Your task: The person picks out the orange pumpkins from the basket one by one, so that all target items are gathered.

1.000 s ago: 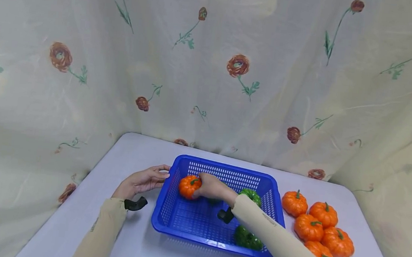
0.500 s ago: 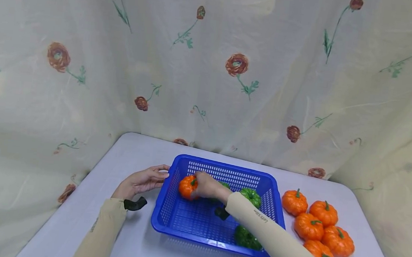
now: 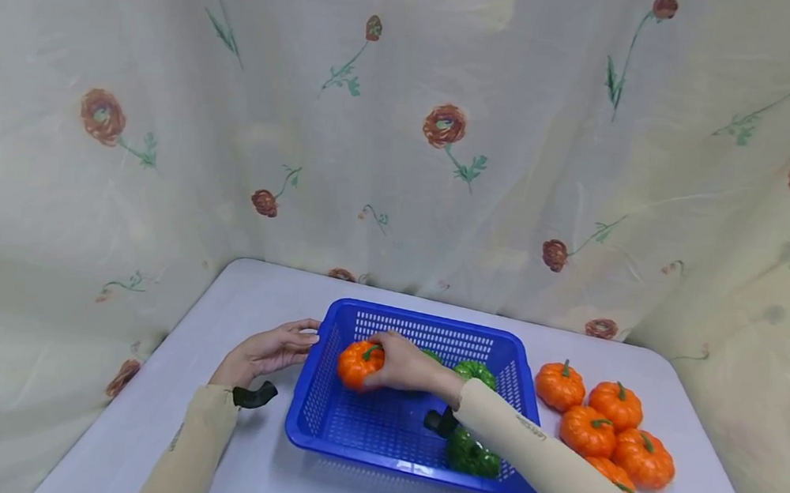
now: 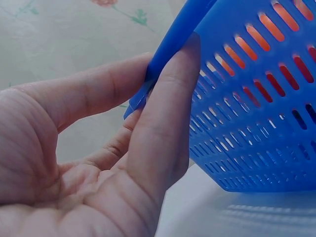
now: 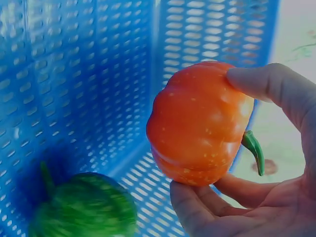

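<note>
My left hand (image 3: 270,353) is at the left end of a blue plastic basket (image 3: 410,464). In the left wrist view, its thumb and fingers pinch the basket's rim (image 4: 180,34). Inside the basket, near that left end, my right hand (image 3: 406,365) grips an orange mini pumpkin (image 3: 359,364) with a green stem. The right wrist view shows the thumb on one side of this pumpkin (image 5: 200,126) and fingers on the opposite side. Green pumpkins lie in the basket too: one (image 3: 474,373) at the back right, one (image 3: 471,454) at the front right, another (image 3: 431,355) partly behind the right hand.
Several orange pumpkins (image 3: 587,430) stand clustered on the white table (image 3: 253,455) to the right of the basket. The right forearm (image 3: 546,459) passes over the basket's front right corner. A flowered curtain (image 3: 403,160) hangs along the table's back and sides.
The right hand and wrist have shifted slightly towards the front, still gripping the orange pumpkin, which has moved very little. The left hand stays at the rim. The head view has shifted slightly.
</note>
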Action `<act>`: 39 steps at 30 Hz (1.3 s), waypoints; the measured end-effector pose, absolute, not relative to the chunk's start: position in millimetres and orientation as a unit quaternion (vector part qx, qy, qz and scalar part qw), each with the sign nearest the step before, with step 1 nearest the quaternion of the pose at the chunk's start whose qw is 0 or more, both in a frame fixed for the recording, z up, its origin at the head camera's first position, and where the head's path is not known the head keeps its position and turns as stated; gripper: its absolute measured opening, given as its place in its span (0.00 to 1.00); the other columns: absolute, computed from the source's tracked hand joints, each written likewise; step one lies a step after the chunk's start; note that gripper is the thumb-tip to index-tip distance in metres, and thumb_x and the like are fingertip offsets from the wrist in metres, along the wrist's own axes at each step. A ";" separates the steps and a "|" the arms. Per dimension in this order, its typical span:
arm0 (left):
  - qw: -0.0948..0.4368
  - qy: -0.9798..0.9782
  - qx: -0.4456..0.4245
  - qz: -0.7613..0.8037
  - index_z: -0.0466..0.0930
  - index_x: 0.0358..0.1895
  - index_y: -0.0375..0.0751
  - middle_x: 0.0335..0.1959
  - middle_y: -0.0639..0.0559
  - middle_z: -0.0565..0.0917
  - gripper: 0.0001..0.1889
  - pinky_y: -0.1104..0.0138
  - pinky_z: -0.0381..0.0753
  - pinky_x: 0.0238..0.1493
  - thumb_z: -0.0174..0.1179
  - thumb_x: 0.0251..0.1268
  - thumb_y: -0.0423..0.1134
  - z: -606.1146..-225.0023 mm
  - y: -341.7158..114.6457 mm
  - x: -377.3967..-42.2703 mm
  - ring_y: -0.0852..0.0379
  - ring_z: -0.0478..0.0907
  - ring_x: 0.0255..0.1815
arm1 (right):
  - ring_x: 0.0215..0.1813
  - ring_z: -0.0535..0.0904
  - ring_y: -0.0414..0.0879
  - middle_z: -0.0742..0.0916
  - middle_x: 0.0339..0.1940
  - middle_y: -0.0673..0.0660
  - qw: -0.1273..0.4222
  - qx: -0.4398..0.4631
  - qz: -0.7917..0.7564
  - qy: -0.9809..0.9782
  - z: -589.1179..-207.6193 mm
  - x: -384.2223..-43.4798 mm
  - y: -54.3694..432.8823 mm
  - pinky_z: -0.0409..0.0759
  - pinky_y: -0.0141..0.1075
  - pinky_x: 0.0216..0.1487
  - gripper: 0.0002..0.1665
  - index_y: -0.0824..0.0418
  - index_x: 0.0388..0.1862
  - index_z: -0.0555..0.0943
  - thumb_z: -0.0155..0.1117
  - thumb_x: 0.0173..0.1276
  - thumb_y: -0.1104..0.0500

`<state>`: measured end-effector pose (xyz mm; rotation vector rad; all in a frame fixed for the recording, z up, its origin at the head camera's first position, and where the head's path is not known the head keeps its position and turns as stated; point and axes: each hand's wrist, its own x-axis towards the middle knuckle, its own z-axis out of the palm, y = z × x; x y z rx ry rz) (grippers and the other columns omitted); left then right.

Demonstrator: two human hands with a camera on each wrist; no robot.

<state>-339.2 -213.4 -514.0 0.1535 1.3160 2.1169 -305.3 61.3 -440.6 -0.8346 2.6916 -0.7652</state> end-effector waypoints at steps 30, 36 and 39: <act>0.332 0.474 0.075 0.812 0.63 0.58 0.40 0.46 0.46 0.83 0.14 0.66 0.85 0.47 0.45 0.73 0.26 -512.2 -213.6 -337.5 0.56 0.84 0.43 | 0.60 0.69 0.72 0.69 0.64 0.78 0.092 0.008 -0.271 0.958 -391.4 -176.5 317.3 0.78 0.63 0.51 0.51 0.69 0.70 0.59 0.70 0.57 0.44; 0.329 0.472 0.081 0.814 0.64 0.58 0.40 0.46 0.46 0.83 0.14 0.66 0.85 0.47 0.47 0.73 0.26 -510.8 -214.4 -338.4 0.56 0.84 0.42 | 0.57 0.71 0.73 0.69 0.60 0.82 0.086 0.048 -0.284 0.954 -413.7 -161.6 385.0 0.82 0.56 0.51 0.49 0.80 0.66 0.58 0.67 0.62 0.48; 0.334 0.467 0.082 0.815 0.64 0.58 0.40 0.46 0.45 0.83 0.14 0.66 0.85 0.47 0.47 0.73 0.26 -511.5 -214.3 -338.2 0.55 0.85 0.42 | 0.53 0.73 0.71 0.70 0.57 0.84 0.103 0.074 -0.294 0.947 -429.8 -156.7 415.1 0.84 0.52 0.47 0.48 0.83 0.64 0.57 0.66 0.64 0.48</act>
